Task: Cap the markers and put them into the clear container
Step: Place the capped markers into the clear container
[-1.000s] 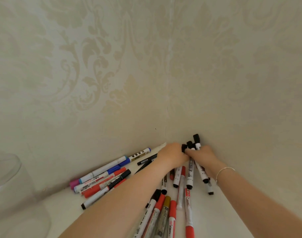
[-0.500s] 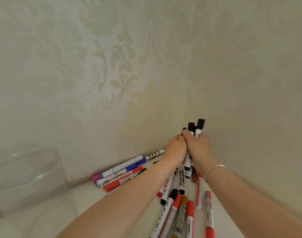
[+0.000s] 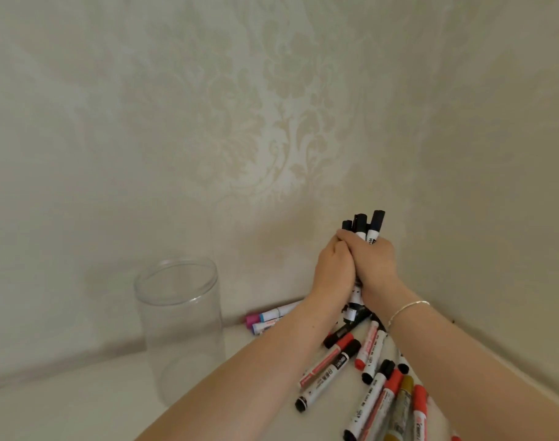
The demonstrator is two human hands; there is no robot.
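Near the front edge of the counter [image 3: 81, 415], at its right part, loose markers [image 3: 372, 393] with red, black and gold caps lie scattered. The clear container [image 3: 179, 329] stands upright more to the left, apart from them. Further back, at the corner of the walls, the left hand [image 3: 334, 265] and the right hand [image 3: 372, 261] are pressed together, both clamped around a bundle of black-capped markers [image 3: 364, 226] held upright above the counter. Pink and blue markers [image 3: 265, 318] lie by the back wall.

A bundle of black-capped markers [image 3: 364, 229] stands upright, far right. Loose capped markers [image 3: 372, 351] lie scattered below. The clear container [image 3: 179, 329] stands upright, left.
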